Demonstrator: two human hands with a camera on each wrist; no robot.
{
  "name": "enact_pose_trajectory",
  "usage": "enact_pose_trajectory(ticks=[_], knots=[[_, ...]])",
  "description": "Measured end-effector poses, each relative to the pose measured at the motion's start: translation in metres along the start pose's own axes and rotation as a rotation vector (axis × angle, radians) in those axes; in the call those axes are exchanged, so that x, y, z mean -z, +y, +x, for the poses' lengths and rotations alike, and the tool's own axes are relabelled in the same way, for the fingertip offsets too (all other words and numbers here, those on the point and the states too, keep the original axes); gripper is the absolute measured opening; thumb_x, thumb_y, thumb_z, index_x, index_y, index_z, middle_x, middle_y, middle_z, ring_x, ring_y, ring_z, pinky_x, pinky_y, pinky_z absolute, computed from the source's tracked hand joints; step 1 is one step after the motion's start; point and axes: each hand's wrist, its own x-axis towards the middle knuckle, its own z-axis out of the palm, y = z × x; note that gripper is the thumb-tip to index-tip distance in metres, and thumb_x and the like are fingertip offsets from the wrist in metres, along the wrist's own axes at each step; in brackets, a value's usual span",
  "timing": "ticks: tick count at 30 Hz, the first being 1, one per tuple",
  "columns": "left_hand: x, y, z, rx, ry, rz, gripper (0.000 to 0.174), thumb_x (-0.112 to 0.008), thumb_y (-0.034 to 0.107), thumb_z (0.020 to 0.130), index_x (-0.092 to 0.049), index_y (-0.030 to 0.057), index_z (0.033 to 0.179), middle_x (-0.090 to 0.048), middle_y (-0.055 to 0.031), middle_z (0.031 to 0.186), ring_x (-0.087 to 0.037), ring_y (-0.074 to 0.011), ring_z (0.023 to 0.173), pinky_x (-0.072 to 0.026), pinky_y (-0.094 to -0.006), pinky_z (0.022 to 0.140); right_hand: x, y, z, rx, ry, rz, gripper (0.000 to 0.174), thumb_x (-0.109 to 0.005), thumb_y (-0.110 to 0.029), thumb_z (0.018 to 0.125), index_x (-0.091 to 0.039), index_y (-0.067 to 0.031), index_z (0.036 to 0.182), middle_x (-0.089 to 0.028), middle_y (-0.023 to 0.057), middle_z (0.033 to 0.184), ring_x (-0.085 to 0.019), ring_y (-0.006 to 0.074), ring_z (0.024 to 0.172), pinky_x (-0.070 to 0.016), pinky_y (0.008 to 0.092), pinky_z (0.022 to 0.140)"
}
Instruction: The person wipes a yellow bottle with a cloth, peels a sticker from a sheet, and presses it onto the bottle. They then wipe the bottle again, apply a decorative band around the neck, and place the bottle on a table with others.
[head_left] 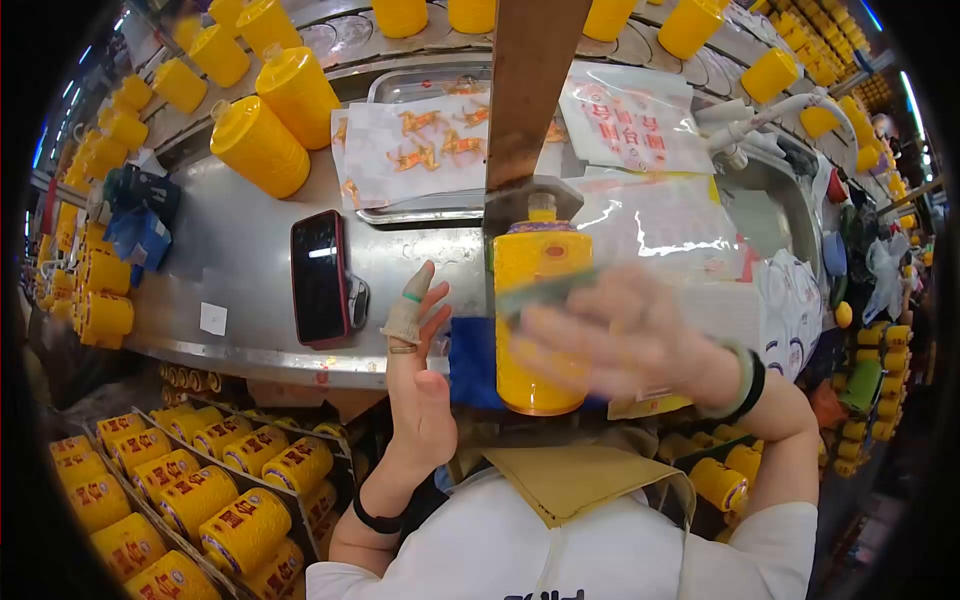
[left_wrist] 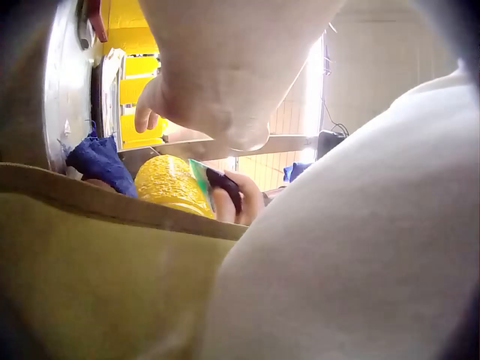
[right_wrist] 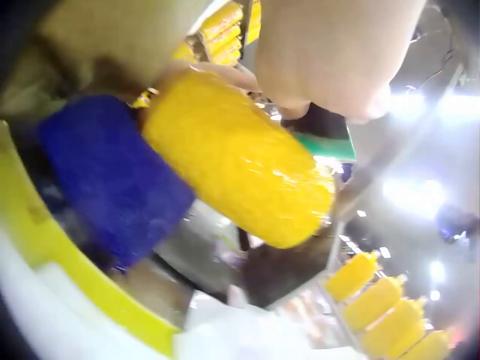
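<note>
A yellow textured bottle (head_left: 540,375) with a clear neck stands at the table's front edge beside a blue cloth (head_left: 474,362). My blurred right hand (head_left: 625,335) is over the bottle, pinching a flat green-edged dark piece (head_left: 548,290) against its upper side. In the right wrist view the piece (right_wrist: 330,144) shows at one end of the bottle (right_wrist: 240,157). To the left of the bottle my left hand (head_left: 420,370) is raised with fingers extended, a cover on one finger (head_left: 405,315), holding nothing.
A phone (head_left: 320,280) lies left of my left hand. Behind are a tray (head_left: 425,212) with small orange-gold pieces on paper, two yellow bottles (head_left: 262,150), plastic sheets (head_left: 650,225) and a brown upright post (head_left: 530,90). Boxed yellow bottles (head_left: 245,525) sit below left.
</note>
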Motion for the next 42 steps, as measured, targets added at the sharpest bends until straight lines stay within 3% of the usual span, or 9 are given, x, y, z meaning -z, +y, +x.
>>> enact_pose_trajectory(ticks=[3,7,10,12,15,19,21,27,42], knots=[[-0.001,-0.003,0.005,0.015,-0.005,-0.004,0.097,-0.028,0.073,0.104,-0.026,-0.0050,0.161,-0.036,-0.0228,0.163,-0.045,-0.0339,0.144,-0.0384,-0.0470,0.117,0.013,-0.049,-0.004,0.062,-0.119,0.321,0.033,-0.075,-0.013,0.080,-0.075,-0.0235,0.111,-0.068,-0.0086,0.103,-0.054,0.0078,0.079,-0.0437,0.0214,0.066],[-0.006,-0.001,0.005,0.005,-0.038,-0.012,0.095,-0.029,0.072,0.105,-0.030,-0.0053,0.160,-0.038,-0.0223,0.161,-0.047,-0.0338,0.142,-0.0388,-0.0462,0.117,0.007,0.000,-0.010,-0.450,-0.033,0.064,0.038,-0.073,-0.004,0.086,-0.073,-0.0093,0.124,-0.068,0.0061,0.093,-0.066,0.0176,0.079,-0.0505,0.0306,0.066],[-0.012,0.001,0.006,-0.044,-0.079,-0.029,0.087,-0.038,0.063,0.107,-0.031,-0.0052,0.160,-0.037,-0.0231,0.161,-0.046,-0.0326,0.143,-0.0383,-0.0455,0.118,0.022,0.022,-0.009,-0.791,0.107,-0.030,0.027,-0.072,-0.001,0.091,-0.070,-0.0039,0.118,-0.064,0.0033,0.087,-0.061,0.0179,0.074,-0.0519,0.0334,0.068],[-0.016,0.000,0.005,-0.072,-0.108,-0.063,0.072,-0.053,0.039,0.108,-0.032,-0.0057,0.160,-0.036,-0.0233,0.161,-0.045,-0.0321,0.145,-0.0376,-0.0449,0.119,0.024,0.015,-0.014,-1.116,0.415,0.364,0.023,-0.063,0.000,0.101,-0.065,-0.0016,0.124,-0.065,0.0029,0.098,-0.061,0.0135,0.089,-0.0519,0.0286,0.080],[-0.026,0.004,0.013,0.010,-0.081,-0.114,0.066,-0.060,0.020,0.105,-0.033,-0.0062,0.159,-0.039,-0.0225,0.160,-0.044,-0.0329,0.146,-0.0373,-0.0450,0.120,0.011,0.000,-0.025,-1.250,0.520,0.708,0.026,-0.056,-0.002,0.106,-0.058,-0.0017,0.132,-0.063,0.0025,0.111,-0.057,0.0083,0.103,-0.0472,0.0233,0.091],[-0.032,0.009,0.036,-0.029,-0.108,-0.034,0.067,-0.064,0.006,0.101,-0.033,-0.0060,0.158,-0.043,-0.0216,0.157,-0.047,-0.0305,0.144,-0.0403,-0.0436,0.118,0.002,-0.021,-0.028,-1.459,0.395,1.039,0.038,-0.061,-0.006,0.103,-0.049,-0.0031,0.139,-0.052,-0.0014,0.100,-0.047,0.0057,0.090,-0.0414,0.0211,0.080],[-0.043,0.018,0.044,0.150,-0.125,-0.356,0.070,-0.068,0.005,0.099,-0.032,-0.0060,0.158,-0.045,-0.0208,0.155,-0.051,-0.0267,0.140,-0.0438,-0.0412,0.116,-0.005,-0.030,-0.024,-1.402,0.361,1.067,0.047,-0.068,-0.006,0.099,-0.047,-0.0037,0.142,-0.052,-0.0027,0.096,-0.047,0.0054,0.085,-0.0417,0.0212,0.076],[-0.049,0.005,0.049,0.139,-0.140,-0.299,0.071,-0.066,0.003,0.100,-0.029,-0.0048,0.160,-0.049,-0.0186,0.152,-0.053,-0.0230,0.138,-0.0455,-0.0375,0.114,-0.021,-0.034,-0.019,-1.458,0.341,1.050,0.058,-0.075,-0.007,0.095,-0.048,-0.0037,0.147,-0.056,-0.0018,0.092,-0.052,0.0059,0.086,-0.0447,0.0216,0.076],[-0.052,0.015,0.058,0.353,-0.143,-0.651,0.059,-0.055,0.009,0.108,-0.031,0.0051,0.162,-0.047,-0.0105,0.154,-0.047,-0.0191,0.141,-0.0396,-0.0363,0.118,-0.023,-0.031,-0.013,-1.487,0.360,1.097,0.050,-0.074,-0.010,0.098,-0.051,-0.0022,0.141,-0.067,0.0111,0.122,-0.064,0.0157,0.114,-0.0537,0.0302,0.096]])
